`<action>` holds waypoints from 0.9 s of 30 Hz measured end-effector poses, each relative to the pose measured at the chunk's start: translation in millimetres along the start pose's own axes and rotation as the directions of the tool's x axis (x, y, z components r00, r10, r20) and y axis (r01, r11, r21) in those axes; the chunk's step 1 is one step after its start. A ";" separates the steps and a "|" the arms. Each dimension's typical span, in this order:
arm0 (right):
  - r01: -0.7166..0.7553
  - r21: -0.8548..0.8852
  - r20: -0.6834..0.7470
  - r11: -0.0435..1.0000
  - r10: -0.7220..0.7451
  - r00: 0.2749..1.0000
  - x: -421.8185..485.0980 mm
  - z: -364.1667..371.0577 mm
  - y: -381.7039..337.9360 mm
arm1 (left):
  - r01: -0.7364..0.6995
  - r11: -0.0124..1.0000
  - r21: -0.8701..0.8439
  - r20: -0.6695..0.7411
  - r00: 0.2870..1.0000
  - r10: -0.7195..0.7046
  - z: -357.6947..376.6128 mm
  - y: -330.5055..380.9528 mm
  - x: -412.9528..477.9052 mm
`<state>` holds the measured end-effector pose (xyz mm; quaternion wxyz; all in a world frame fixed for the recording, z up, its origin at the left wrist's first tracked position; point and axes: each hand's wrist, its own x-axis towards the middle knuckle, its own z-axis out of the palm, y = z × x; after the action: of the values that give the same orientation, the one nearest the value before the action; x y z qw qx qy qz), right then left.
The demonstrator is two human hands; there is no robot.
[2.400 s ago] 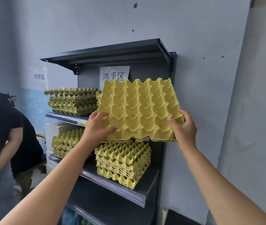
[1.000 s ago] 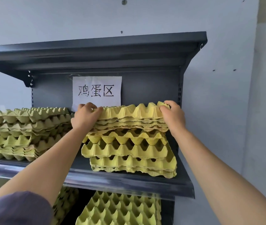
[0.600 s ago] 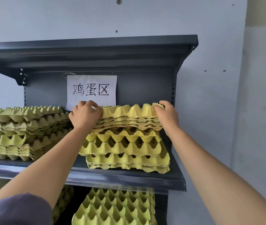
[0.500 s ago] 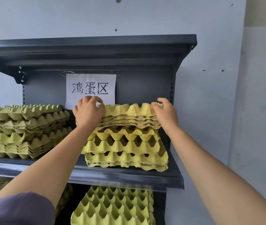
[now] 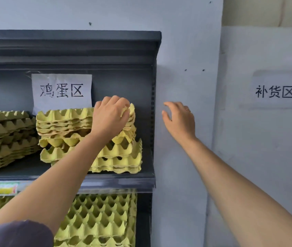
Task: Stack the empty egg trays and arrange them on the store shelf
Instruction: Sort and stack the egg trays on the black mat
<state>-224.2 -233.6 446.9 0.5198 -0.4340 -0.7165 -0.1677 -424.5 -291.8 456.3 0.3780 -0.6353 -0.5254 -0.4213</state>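
Now your left hand (image 5: 110, 116) grips the yellow, ragged-edged egg tray stack (image 5: 67, 122) below the sign (image 5: 61, 90); your right hand (image 5: 179, 120) hangs loose-fingered.

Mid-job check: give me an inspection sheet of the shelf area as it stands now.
Surface: grey shelf, two tray stacks on it.
Job's things: right stack uneven, upper trays shifted left of lower ones; left stack beside it; more trays on the shelf below.
Clutter: nothing seen.
Hands: left hand atop the right stack, fingers curled over its far right corner; right hand open, in the air beside the shelf.
Cables: nothing seen.
Surroundings: paper sign on the shelf back; second sign on the wall.
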 end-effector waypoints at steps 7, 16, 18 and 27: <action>0.068 -0.208 0.055 0.976 -0.058 0.997 -57.5 -80.1 132.8 | -0.175 0.975 -0.139 0.064 0.981 0.185 59.6 144.9 -23.2; -0.007 -0.379 0.250 0.926 0.110 0.962 -163.6 -148.7 290.8 | -0.114 0.898 -0.425 0.315 0.912 0.264 152.8 305.4 -94.5; -0.024 -0.426 0.287 0.904 0.160 0.945 -186.9 -156.7 321.8 | -0.101 0.886 -0.453 0.387 0.873 0.297 175.8 332.8 -108.8; -0.092 -0.568 0.479 0.818 0.420 0.771 -256.9 -153.5 452.8 | -0.046 0.885 -0.464 0.682 0.619 0.390 304.4 408.9 -170.6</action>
<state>249.6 -198.0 184.6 0.1569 -0.6834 -0.7001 -0.1349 4.9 -136.7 172.5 0.0332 -0.8757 -0.4528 -0.1645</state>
